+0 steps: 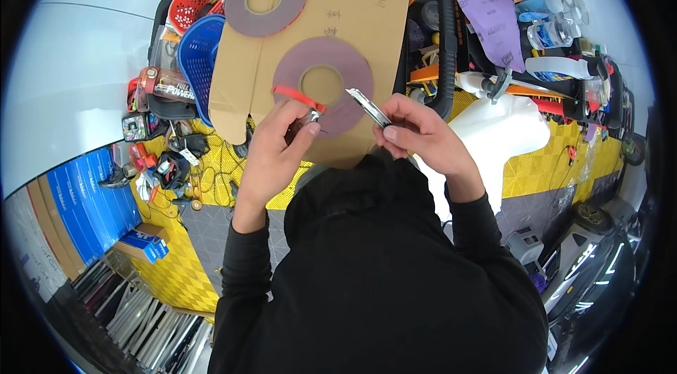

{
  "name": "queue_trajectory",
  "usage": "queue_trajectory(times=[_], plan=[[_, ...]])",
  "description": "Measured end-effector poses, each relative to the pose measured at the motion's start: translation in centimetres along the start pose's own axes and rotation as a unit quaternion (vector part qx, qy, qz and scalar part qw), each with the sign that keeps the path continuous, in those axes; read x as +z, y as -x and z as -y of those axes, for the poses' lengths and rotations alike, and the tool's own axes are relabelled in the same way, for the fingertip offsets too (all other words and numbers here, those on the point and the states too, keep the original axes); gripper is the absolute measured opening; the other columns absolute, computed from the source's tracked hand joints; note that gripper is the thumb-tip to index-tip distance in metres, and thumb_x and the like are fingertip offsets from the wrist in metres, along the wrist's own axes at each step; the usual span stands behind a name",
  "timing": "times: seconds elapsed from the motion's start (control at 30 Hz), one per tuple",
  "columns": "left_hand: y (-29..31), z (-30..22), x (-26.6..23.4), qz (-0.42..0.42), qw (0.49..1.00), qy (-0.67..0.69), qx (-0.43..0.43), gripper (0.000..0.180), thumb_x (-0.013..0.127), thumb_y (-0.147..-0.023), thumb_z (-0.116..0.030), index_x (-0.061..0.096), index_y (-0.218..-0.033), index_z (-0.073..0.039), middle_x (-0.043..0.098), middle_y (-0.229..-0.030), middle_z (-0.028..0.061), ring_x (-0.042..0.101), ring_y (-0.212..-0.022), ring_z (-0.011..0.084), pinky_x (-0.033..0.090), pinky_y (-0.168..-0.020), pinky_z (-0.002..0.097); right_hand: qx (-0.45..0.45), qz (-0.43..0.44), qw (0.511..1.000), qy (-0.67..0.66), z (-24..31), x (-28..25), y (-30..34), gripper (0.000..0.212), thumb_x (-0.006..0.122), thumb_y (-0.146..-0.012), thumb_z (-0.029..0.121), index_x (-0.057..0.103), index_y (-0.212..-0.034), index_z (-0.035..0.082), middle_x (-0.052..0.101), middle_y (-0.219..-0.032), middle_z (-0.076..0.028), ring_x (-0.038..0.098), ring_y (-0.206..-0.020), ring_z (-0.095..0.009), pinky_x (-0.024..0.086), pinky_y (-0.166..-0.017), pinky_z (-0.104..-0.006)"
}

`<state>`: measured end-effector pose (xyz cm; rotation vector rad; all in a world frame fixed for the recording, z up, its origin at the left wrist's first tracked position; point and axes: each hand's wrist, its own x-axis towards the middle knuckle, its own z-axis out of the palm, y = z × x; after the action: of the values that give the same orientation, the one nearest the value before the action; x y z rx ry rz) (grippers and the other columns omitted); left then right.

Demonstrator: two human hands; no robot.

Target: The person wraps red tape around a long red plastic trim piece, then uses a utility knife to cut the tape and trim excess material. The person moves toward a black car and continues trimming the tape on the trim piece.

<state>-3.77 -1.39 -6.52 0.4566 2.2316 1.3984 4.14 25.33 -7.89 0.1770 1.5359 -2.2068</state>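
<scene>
A: What's held on the left?
B: A small silvery piece [314, 116] is pinched between thumb and fingers of the left hand [280, 141]. A red strip [300, 97] is seen just above the fingers — whether it's gripped too can't be told.
A: Right?
B: A long silvery piece [367, 106] is clamped between thumb and fingers of the right hand [430, 135], tip angled up-left.
A: Position?
B: Both pieces are held over the lower tape roll [300, 63] — upper tape roll [243, 10] is laid farther off, same cardboard [384, 28].
</scene>
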Motion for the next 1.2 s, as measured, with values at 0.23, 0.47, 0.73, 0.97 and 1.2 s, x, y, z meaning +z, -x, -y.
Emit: queue_trajectory(times=[0.23, 0.47, 0.73, 0.97, 1.2], plan=[[1.5, -0.3, 0.9, 0.059, 0.988, -0.132, -0.064, 0.025, 0.074, -0.092, -0.007, 0.066, -0.115, 0.000, 0.056, -0.080, 0.0066, 0.049, -0.068, 0.0133, 0.044, -0.064, 0.0301, -0.016, -0.035, 0.984, 0.175, -2.1, 3.1, -4.6, 0.022, 0.069, -0.102, 0.020, 0.065, -0.113, 0.002, 0.052, -0.080, 0.004, 0.047, -0.069, -0.005, 0.040, -0.064, -0.0237], [2.7, -0.1, 1.2, 0.039, 0.993, -0.038, -0.108, 0.022, 0.076, -0.092, -0.004, 0.067, -0.113, -0.001, 0.060, -0.084, 0.0017, 0.056, -0.072, 0.0086, 0.046, -0.067, 0.0277, -0.040, -0.049, 0.998, -0.001, -4.3, 4.1, -7.1, 0.023, 0.076, -0.095, 0.023, 0.070, -0.103, 0.002, 0.060, -0.076, 0.002, 0.053, -0.071, -0.007, 0.045, -0.066, -0.0271], [2.9, 0.7, 2.8, -0.084, 0.989, 0.124, -0.016, 0.030, 0.081, -0.088, -0.004, 0.066, -0.114, -0.004, 0.060, -0.086, -0.0028, 0.052, -0.075, 0.0070, 0.045, -0.069, 0.0236, -0.018, -0.014, 0.973, -0.230, -4.0, 3.7, -5.9, 0.013, 0.066, -0.100, 0.016, 0.063, -0.109, 0.006, 0.052, -0.082, 0.006, 0.045, -0.065, -0.004, 0.032, -0.057, -0.0238], [2.9, 1.2, 3.7, -0.124, 0.982, 0.143, -0.014, 0.040, 0.081, -0.085, 0.003, 0.063, -0.120, -0.007, 0.058, -0.085, -0.0039, 0.051, -0.076, 0.0058, 0.044, -0.070, 0.0211, 0.012, -0.078, 0.988, 0.131, -1.6, 2.4, -2.2, 0.021, 0.061, -0.104, 0.022, 0.060, -0.115, 0.003, 0.054, -0.081, -0.002, 0.051, -0.069, -0.011, 0.043, -0.064, -0.0296], [3.2, 2.0, 4.1, -0.110, 0.979, 0.168, -0.016, 0.045, 0.081, -0.085, 0.006, 0.064, -0.124, -0.007, 0.057, -0.087, -0.0043, 0.050, -0.077, 0.0045, 0.041, -0.067, 0.0190, 0.008, -0.008, 0.944, 0.331, 0.9, 1.5, 0.7, 0.022, 0.059, -0.106, 0.022, 0.059, -0.106, 0.000, 0.066, -0.087, -0.021, 0.066, -0.085, -0.042, 0.049, -0.073, -0.0436]])
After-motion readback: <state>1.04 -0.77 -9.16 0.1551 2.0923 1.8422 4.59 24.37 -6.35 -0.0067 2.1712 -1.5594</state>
